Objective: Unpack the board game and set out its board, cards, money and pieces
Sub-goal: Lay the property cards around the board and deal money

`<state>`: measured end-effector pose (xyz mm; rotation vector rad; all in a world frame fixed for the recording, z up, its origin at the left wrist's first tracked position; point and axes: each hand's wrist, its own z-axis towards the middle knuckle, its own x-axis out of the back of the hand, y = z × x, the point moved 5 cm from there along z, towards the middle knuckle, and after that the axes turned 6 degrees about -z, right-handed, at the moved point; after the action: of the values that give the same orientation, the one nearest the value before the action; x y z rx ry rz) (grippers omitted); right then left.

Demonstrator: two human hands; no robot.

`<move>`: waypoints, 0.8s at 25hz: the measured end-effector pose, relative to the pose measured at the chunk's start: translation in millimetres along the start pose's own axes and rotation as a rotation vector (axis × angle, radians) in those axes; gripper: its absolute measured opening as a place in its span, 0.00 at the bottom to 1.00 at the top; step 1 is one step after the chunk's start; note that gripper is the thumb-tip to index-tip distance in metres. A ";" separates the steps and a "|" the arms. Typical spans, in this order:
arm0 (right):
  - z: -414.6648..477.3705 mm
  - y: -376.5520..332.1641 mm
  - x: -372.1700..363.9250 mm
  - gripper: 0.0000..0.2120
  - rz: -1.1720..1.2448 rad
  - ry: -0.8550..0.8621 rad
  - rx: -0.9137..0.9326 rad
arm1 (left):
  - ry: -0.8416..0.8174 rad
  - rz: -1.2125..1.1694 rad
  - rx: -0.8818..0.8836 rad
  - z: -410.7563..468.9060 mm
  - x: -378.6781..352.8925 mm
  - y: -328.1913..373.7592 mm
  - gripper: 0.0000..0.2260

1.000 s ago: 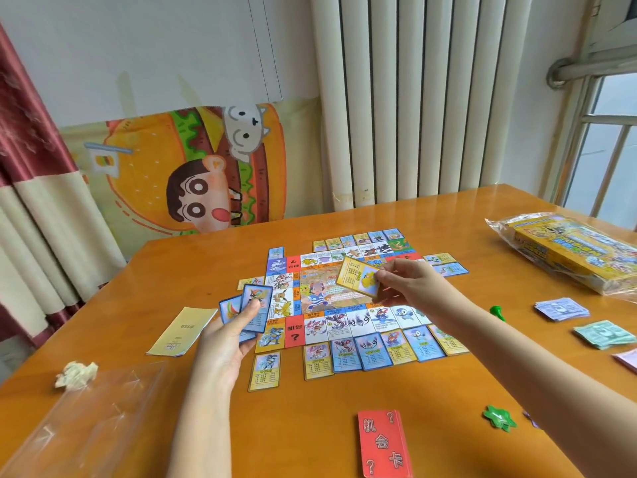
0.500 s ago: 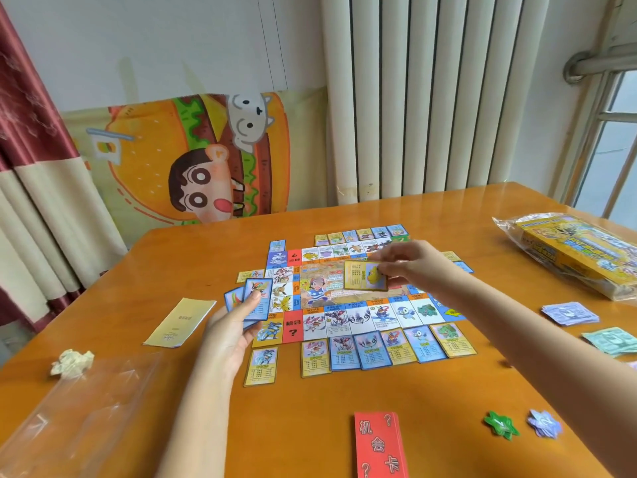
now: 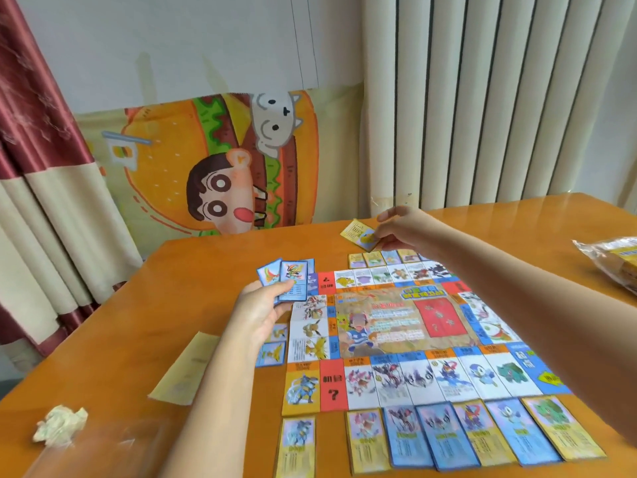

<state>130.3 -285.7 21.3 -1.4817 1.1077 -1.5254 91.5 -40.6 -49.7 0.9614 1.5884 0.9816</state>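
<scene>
Your right hand pinches one yellow card by its edge between thumb and fingertips. Your left hand grips a small fan of blue cards, thumb across their faces.

In the last second you've carried that yellow card from over the board's middle out past its 12 o'clock edge, just beyond the far row of cards. I can't tell whether it touches the table yet.

The board lies open and flat, with the near row of cards at its 6 o'clock, so I judge you're well into the card layout, with the fan still to place.

The orange table also carries a folded leaflet and crumpled paper at 8 o'clock, and the wrapped game box at 2 o'clock. Behind are a cartoon burger cloth, a ribbed white panel and a red-and-cream curtain.
</scene>
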 end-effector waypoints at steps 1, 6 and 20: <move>12.4 -0.2 -5.0 0.18 0.003 -0.024 -0.022 | -0.002 -0.016 -0.013 10.3 -2.1 1.7 0.04; 58.0 5.1 -25.2 0.34 -0.065 -0.130 0.021 | 0.030 -0.217 0.006 47.7 -3.1 2.1 0.03; 142.6 51.5 -78.2 0.21 -0.435 -0.047 0.058 | 0.089 -0.240 0.024 71.8 20.7 -8.2 0.07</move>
<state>274.6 -245.1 -60.2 -1.7887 0.7346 -1.7821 156.6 -14.5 -76.8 0.7305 1.7471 0.8488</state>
